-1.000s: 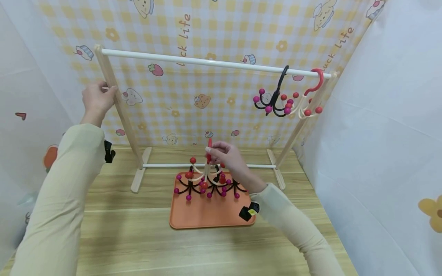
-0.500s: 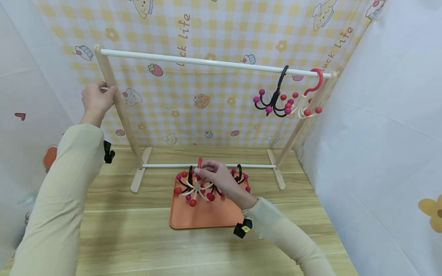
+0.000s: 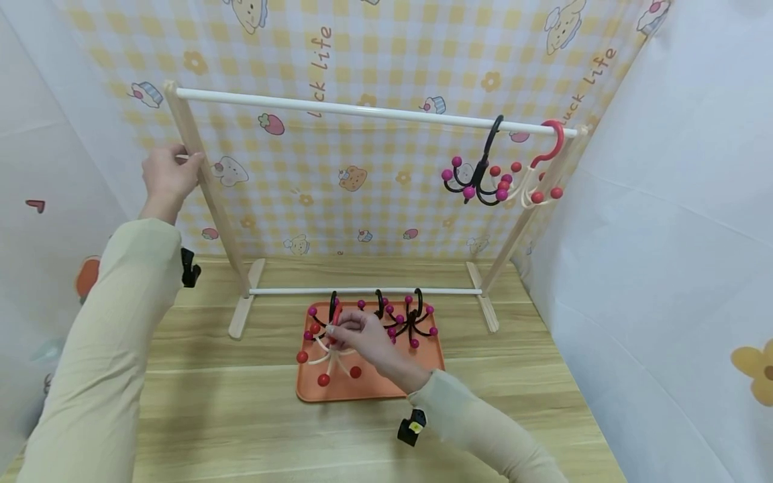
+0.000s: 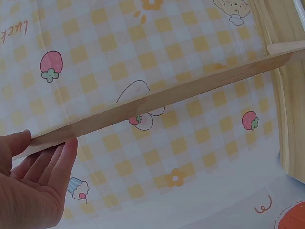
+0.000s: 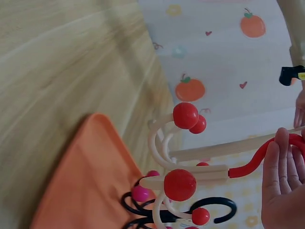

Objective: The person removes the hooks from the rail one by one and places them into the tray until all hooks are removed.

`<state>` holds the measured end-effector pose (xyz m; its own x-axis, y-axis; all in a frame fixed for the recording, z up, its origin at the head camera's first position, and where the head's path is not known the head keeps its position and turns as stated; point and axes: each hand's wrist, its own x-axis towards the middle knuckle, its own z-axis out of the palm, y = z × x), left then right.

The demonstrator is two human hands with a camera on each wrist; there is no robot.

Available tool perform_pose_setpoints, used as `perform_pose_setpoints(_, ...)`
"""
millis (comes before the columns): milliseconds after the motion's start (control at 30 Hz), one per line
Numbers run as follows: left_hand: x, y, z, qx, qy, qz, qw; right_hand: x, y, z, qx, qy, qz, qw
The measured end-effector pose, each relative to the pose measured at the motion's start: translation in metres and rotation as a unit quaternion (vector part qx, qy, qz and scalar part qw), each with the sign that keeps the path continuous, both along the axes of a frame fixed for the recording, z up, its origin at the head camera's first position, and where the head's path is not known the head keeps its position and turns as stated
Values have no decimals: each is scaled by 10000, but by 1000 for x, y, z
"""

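Observation:
My left hand (image 3: 170, 176) pinches the left wooden post (image 3: 211, 191) of a hanging rack between thumb and fingers; the left wrist view shows this grip at the post's edge. Low over the orange tray (image 3: 377, 388), my right hand (image 3: 370, 343) holds a cream claw hanger (image 5: 209, 174) by its red hook (image 5: 252, 164). Red balls tip its curved arms, which spread over the tray's left part. Whether the hanger touches the tray is unclear. Behind it on the tray stand black claw hangers (image 3: 413, 320) with magenta balls, partly hidden by the right hand and the cream hanger.
From the right end of the white top rod (image 3: 362, 112) hang a black hanger (image 3: 480, 176) and a red-hooked cream hanger (image 3: 531, 176). A lower white bar (image 3: 284, 290) runs just behind the tray. Wooden feet (image 3: 483, 298) support the rack on the table (image 3: 241, 416).
My right hand has brought the cream hanger down, leftward and nearer, from above the black hangers to the tray's front left. The left hand keeps its place on the post.

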<state>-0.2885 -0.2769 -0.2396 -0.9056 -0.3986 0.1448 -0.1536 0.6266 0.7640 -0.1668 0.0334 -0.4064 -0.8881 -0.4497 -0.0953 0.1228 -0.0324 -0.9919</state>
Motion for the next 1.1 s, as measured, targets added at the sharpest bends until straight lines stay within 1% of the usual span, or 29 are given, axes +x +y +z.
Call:
perform_pose_setpoints(200, 1, 0, -1, 36, -21, 3, 10000, 3, -6, -28, -96, -154, -196, 9996)
perform_pose_setpoints(300, 0, -1, -2, 47, -42, -7, 10000, 5, -8, -39, -17, -154, -298, 9994)
perform_pose_setpoints(367, 0, -1, -1, 40, -39, -10, 10000, 6, -10, -44, 78, -106, -340, 9993)
perform_pose_setpoints(467, 0, -1, -1, 32, -19, -8, 10000, 7, -12, -50, 58, -52, -351, 9994)
perform_pose_setpoints(667, 0, -1, -1, 34, -23, -24, 10000, 6, -14, -60, -159, 116, -241, 9995)
perform_pose_setpoints(800, 0, -1, -1, 53, -29, -21, 10000, 6, -17, -65, -112, 125, -328, 9993)
perform_pose_setpoints(967, -1, -1, -1, 42, 1, -19, 10000, 8, -19, -68, -10, 94, -443, 9990)
perform_pose_setpoints(1100, -1, -1, -1, 16, 11, -19, 10000, 9, -20, -68, 5, 77, -373, 9993)
